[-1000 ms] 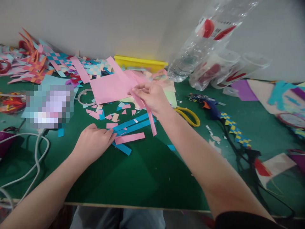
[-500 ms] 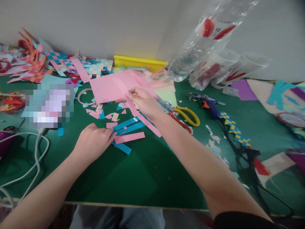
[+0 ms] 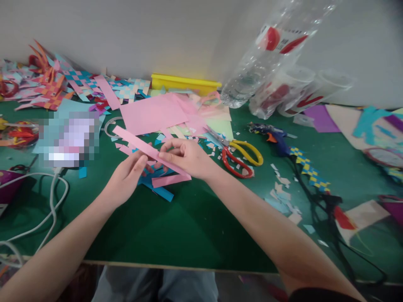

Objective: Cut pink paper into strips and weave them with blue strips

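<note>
My right hand (image 3: 185,157) pinches a long pink paper strip (image 3: 129,137) that runs up and to the left over the green table (image 3: 176,226). My left hand (image 3: 127,176) meets the same strip from below, its thumb and fingers closed on it near the middle. Under both hands lie blue strips (image 3: 160,193) and another pink strip (image 3: 171,180). Just beyond the hands, a large pink paper sheet (image 3: 151,113) lies flat among small paper scraps.
Scissors with red and yellow handles (image 3: 239,155) lie right of my hands. A hot glue gun (image 3: 273,136) and its black cable are farther right. Woven paper pieces (image 3: 50,84), a yellow tray (image 3: 182,82), plastic bottles (image 3: 267,54) and white cables (image 3: 47,201) ring the work area.
My right hand carried the pink strip away from the sheet toward me. My left hand lifted off the strips on the table and took hold of it.
</note>
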The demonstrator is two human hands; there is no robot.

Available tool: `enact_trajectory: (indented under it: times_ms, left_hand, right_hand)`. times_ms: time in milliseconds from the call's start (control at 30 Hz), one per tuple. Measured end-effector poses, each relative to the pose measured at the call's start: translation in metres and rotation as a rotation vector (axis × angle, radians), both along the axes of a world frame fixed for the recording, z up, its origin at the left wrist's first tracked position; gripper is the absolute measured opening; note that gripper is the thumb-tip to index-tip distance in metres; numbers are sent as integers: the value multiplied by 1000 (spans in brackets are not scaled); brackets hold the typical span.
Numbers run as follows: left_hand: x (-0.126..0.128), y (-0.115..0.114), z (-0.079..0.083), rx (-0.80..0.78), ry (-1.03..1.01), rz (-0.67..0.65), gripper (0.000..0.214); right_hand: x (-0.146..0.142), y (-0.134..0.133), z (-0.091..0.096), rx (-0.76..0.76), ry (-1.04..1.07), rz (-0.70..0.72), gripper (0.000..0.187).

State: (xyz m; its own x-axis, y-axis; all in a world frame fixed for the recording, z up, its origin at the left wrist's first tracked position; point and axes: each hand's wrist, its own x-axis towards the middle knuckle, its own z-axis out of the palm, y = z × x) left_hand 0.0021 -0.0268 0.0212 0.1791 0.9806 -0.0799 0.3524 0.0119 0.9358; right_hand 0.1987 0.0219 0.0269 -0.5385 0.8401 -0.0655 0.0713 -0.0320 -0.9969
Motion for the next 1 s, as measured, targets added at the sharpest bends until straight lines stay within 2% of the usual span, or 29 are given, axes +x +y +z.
enact_trajectory:
  times_ms: [133,233,400,567,667,833,933,1000]
  left_hand:
    - [-1,6,-6,-176,-445,74,47]
    - [-2,9,-5,-209,-569,105,39]
    - [-2,9,-4,-177,-502,139,37]
    - [-2,5,-8,-194,-430,121,40]
    - [-3,5,-8,-240,-424,115,37]
    - [-1,4,-6,-279,-372,45,33]
    - [0,2,-5,-267,-335,18,34]
    - [1,2,-4,-231,-309,31,33]
  right_hand:
    - [7,-8,-6,-17,-70,-16,27]
    - [12,-11,-9,-42,-126,-29,28]
    - [20,-17,-9,7,-116,-13,28]
    - [26,-25,-6,-8,109,278,26]
    - [24,-30,-9,-26,159,364,28]
    - [13,-36,-16,-20,144,341,27]
    - [6,-39,-17,27,73,260,19]
    - [2,-40,-17,40,28,168,22]
